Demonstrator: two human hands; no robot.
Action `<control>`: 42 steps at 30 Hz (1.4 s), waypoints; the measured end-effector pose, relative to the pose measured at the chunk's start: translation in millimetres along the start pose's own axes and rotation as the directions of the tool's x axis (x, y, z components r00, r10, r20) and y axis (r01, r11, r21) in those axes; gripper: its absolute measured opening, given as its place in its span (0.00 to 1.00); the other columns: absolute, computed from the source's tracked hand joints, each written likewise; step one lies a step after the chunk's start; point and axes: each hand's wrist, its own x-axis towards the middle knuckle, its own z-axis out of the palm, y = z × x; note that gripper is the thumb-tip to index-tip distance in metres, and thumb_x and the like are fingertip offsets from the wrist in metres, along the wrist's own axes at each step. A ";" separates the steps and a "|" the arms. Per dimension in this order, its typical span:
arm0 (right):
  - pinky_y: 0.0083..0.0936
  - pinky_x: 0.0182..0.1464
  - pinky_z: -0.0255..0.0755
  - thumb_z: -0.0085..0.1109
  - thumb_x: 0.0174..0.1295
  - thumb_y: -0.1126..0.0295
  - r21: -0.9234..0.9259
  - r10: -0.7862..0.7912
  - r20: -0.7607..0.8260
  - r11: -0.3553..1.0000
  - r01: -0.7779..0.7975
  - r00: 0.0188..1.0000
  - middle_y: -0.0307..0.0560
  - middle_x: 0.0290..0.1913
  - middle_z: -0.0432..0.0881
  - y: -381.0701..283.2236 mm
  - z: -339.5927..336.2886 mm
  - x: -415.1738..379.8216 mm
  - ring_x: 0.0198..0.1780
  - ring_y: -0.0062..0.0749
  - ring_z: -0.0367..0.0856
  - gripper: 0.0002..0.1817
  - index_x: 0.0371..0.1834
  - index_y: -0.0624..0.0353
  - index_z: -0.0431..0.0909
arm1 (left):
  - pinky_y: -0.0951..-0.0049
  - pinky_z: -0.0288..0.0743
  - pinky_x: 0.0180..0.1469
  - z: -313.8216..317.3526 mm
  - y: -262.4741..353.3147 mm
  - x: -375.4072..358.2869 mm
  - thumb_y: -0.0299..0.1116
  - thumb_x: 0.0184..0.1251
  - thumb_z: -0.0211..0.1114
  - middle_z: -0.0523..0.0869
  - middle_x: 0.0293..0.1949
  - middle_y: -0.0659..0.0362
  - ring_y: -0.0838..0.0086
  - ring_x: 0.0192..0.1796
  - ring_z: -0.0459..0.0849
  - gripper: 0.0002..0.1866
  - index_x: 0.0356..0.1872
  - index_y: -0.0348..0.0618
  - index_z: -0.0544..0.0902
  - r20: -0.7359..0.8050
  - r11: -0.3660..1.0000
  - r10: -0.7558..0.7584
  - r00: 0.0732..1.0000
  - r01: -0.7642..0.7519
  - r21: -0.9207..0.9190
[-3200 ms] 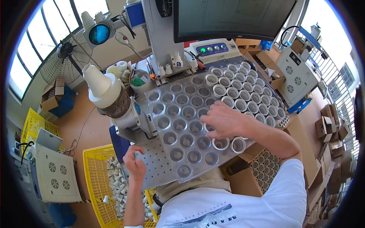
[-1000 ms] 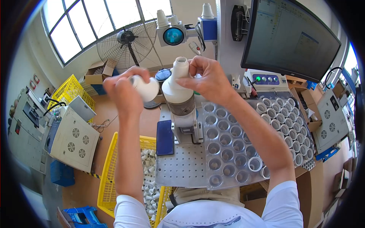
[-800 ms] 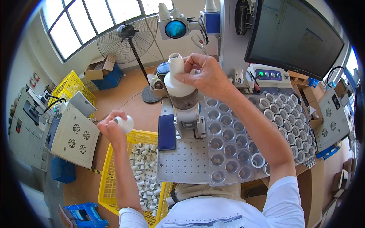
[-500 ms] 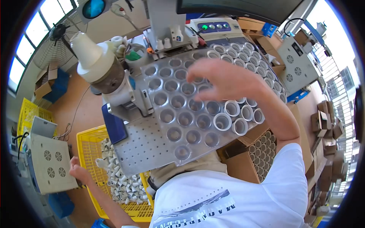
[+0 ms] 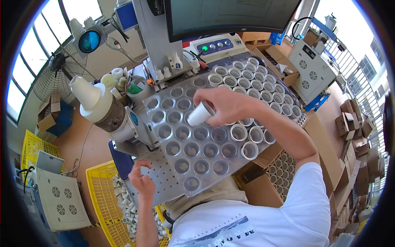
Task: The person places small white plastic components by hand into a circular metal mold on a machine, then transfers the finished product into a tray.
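Observation:
My right hand is closed around a white cup, held tilted above the clear plastic tray with round pockets. Many white cups stand in the pockets on the tray's right side, while the pockets at the left and front have none. Over the perforated metal plate, my left hand has its fingers partly curled, and nothing shows between them. A machine with a white cone stands to the left of the tray.
A yellow basket of small white parts is below left. An open carton with more cups lies at the front right. Beyond the tray are a monitor, a metal column and a control box. A fan stands at left.
My right hand now has a white cup in it. My left hand has moved right and up, from beside the yellow basket to over the perforated plate. The camera view has shifted.

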 end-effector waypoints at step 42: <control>0.24 0.37 0.68 0.78 0.48 0.64 0.221 0.069 -0.376 0.975 0.017 0.924 0.36 0.27 0.74 92.4 41.1 86.6 0.31 0.22 0.71 0.19 0.32 0.61 0.77 | 0.72 0.76 0.41 13.8 -1.0 2.8 0.20 0.39 0.43 0.83 0.27 0.47 0.61 0.31 0.81 0.12 0.24 0.30 0.76 0.030 0.993 -0.115 0.993 0.114 0.008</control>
